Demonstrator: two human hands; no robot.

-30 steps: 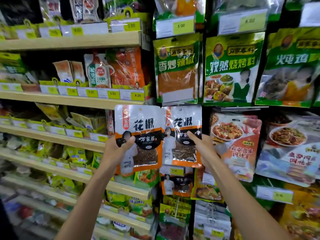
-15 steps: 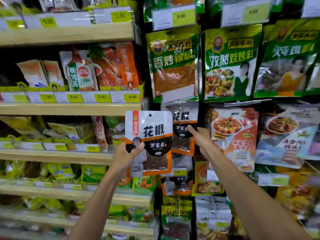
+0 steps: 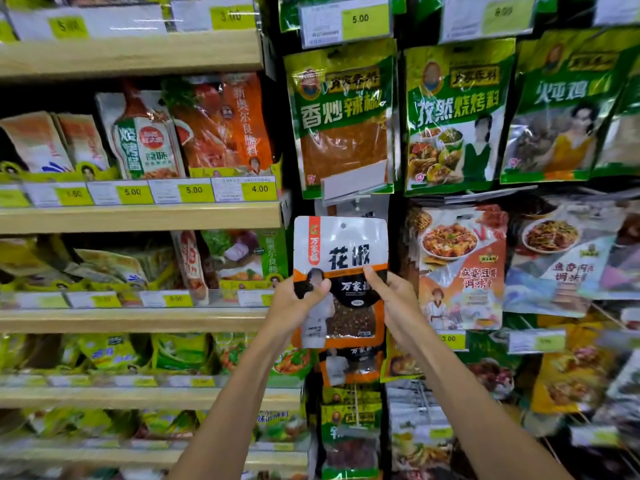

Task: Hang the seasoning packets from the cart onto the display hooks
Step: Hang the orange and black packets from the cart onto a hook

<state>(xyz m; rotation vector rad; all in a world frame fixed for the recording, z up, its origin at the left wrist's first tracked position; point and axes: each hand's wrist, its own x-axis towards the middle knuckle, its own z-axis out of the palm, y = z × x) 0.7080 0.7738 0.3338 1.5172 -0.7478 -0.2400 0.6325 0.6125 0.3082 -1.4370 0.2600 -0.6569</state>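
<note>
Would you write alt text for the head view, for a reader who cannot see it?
Left hand and right hand hold a white-and-orange seasoning packet up just below a display hook, under a green packet. Wooden shelves with price tags fill the left.

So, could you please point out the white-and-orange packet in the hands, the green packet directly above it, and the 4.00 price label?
White-and-orange plastic packet point(image 3: 343, 237): head view, white upper panel.
Green plastic packet point(image 3: 341, 110): head view, title band.
Yellow 4.00 price label point(image 3: 259, 189): head view, printed number.
</note>
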